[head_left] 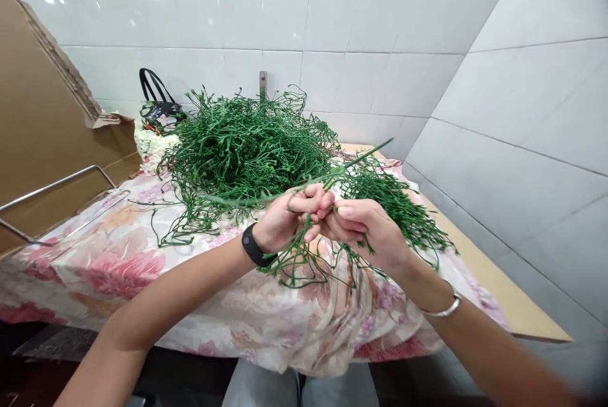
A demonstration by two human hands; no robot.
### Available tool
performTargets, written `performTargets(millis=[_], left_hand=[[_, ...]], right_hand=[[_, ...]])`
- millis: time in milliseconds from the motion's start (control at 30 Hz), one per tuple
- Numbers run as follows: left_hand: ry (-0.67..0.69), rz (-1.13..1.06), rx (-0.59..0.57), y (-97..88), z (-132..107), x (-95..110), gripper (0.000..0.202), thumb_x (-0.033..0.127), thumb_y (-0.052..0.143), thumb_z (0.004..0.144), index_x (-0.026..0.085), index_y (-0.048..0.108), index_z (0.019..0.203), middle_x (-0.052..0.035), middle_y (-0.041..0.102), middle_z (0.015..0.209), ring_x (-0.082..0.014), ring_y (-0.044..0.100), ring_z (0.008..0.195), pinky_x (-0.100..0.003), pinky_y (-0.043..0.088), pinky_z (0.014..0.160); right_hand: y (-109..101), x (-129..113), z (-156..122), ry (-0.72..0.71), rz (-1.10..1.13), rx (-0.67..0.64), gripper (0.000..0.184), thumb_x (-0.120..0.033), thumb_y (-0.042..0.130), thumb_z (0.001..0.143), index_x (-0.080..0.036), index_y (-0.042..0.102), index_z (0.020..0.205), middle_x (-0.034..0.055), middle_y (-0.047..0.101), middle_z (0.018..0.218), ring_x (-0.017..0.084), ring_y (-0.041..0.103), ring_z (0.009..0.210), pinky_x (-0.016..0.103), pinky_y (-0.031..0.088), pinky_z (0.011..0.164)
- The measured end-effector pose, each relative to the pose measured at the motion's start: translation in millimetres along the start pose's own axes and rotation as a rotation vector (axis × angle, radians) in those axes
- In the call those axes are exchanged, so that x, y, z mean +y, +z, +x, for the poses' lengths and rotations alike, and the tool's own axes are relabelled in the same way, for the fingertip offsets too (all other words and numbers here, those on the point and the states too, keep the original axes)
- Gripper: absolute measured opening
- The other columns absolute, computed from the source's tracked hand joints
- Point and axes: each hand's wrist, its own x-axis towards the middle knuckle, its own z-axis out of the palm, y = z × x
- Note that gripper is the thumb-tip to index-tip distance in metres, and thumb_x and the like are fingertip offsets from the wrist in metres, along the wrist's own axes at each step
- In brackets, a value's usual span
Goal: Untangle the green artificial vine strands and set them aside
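My left hand (289,217) and my right hand (363,226) meet above the front of the table, both with fingers closed on a green artificial plant sprig (304,255). Its thin stems dangle below my hands, and one long stem (365,155) sticks up and to the right. A black band sits on my left wrist, a silver bangle on my right. Behind my hands a big heap of the same green sprigs (247,147) lies on the floral cloth (123,255). A smaller bunch (403,207) lies to the right of my right hand.
A large cardboard box (42,135) stands at the left with a metal wire frame (57,198) before it. A black bag (159,106) and white flowers (149,141) sit at the back left. White tiled walls close the back and right. The bare table edge (498,280) runs along the right.
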Motion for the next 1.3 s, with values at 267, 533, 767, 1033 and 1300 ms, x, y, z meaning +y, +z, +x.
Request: performTargets(millis=[267,533,767,1033,1300], left_hand=[[-0.086,-0.027,-0.071,13.1,-11,2,0.013,0.016,0.061,0.069,0.011,0.055,0.059,0.0031,0.047,0.052,-0.0021,0.042,0.027,-0.010,0.033,0.022],[-0.105,-0.045,-0.108,20.8,-21,4,0.012,0.020,0.061,0.071,0.014,0.063,0.061,0.0013,0.049,0.053,-0.0039,0.044,0.029,-0.012,0.031,0.020],[0.004,0.093,-0.050,23.4,-19,5,0.023,0.029,0.062,0.071,0.014,0.053,0.057,0.0024,0.044,0.052,-0.0006,0.038,0.028,-0.012,0.024,0.020],[0.203,-0.111,0.073,33.1,-6,11,0.033,0.030,0.058,0.073,0.018,0.033,0.055,0.0048,0.021,0.051,-0.0028,0.014,0.034,-0.008,0.005,0.016],[0.171,0.090,0.209,29.9,3,32,0.014,0.029,0.055,0.078,0.015,0.055,0.075,0.0026,0.038,0.061,-0.0044,0.038,0.047,-0.012,0.040,0.036]], right_hand=[[8,-5,-12,-0.063,0.107,-0.141,0.033,-0.011,0.043,0.074,-0.017,0.027,0.046,-0.0058,0.026,0.043,0.004,0.026,0.041,0.023,0.023,0.045],[15,-10,-16,-0.085,0.184,-0.223,0.033,-0.006,0.041,0.073,-0.017,0.026,0.046,-0.0055,0.024,0.044,0.005,0.026,0.042,0.023,0.022,0.045],[19,-14,-15,-0.048,0.199,-0.148,0.035,-0.014,0.045,0.071,-0.018,0.024,0.043,-0.0061,0.022,0.041,0.005,0.023,0.040,0.024,0.021,0.045],[30,-21,-3,-0.120,0.344,0.007,0.041,-0.024,0.041,0.072,-0.018,0.017,0.040,-0.0047,0.015,0.035,0.009,0.025,0.044,0.025,0.025,0.050],[-5,-47,-12,-0.282,-0.437,0.266,0.020,-0.031,0.045,0.084,-0.019,0.061,0.081,0.0003,0.049,0.068,0.010,0.042,0.065,0.025,0.033,0.063]])
